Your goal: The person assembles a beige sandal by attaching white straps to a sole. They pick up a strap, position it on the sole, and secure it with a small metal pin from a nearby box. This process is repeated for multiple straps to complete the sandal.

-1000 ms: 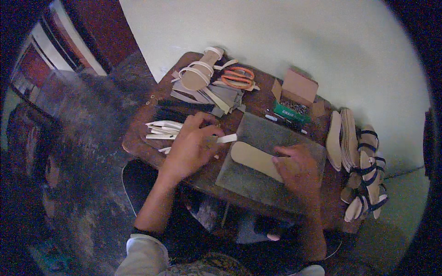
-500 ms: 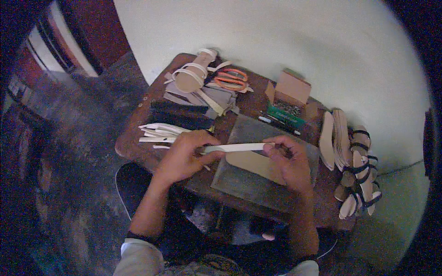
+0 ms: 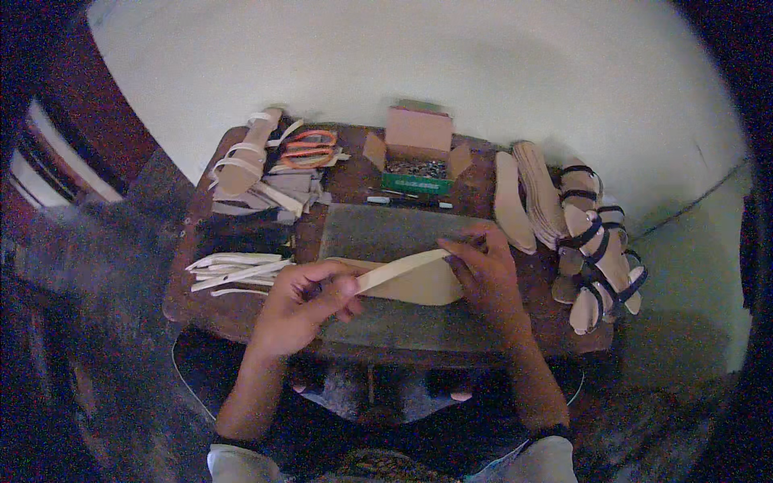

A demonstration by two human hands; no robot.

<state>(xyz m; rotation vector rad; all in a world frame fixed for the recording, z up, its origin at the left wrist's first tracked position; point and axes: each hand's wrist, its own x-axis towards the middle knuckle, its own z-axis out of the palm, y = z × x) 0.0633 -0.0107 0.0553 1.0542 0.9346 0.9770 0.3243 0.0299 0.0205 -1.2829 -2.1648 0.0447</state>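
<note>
A cream strap [image 3: 403, 269] is stretched between my two hands, slanting up to the right. My left hand [image 3: 296, 307] pinches its lower end between thumb and fingers. At the other end, my right hand [image 3: 488, 270] has its fingertips closed on the strap. Below the strap lies a tan sole piece [image 3: 415, 291], partly covered by the strap and my right hand, on a grey board [image 3: 354, 229]. Close to my left hand is a bundle of cream straps [image 3: 233, 267], with a heap of black strips [image 3: 241, 235] behind it.
At the back left of the wooden table [image 3: 179, 278] are a sandal with cream straps [image 3: 240, 173], grey scraps [image 3: 270, 201] and orange-handled scissors [image 3: 309, 153]. An open green box [image 3: 417, 185] of small metal pieces and a marker [image 3: 392, 200] stand mid-back. Right: stacked soles [image 3: 533, 189], black-strapped sandals [image 3: 600, 241].
The view has turned, so the table sits straighter and further left. The strap has tilted, its left end lower, and my left hand has shifted its grip with the fingers now turned upward.
</note>
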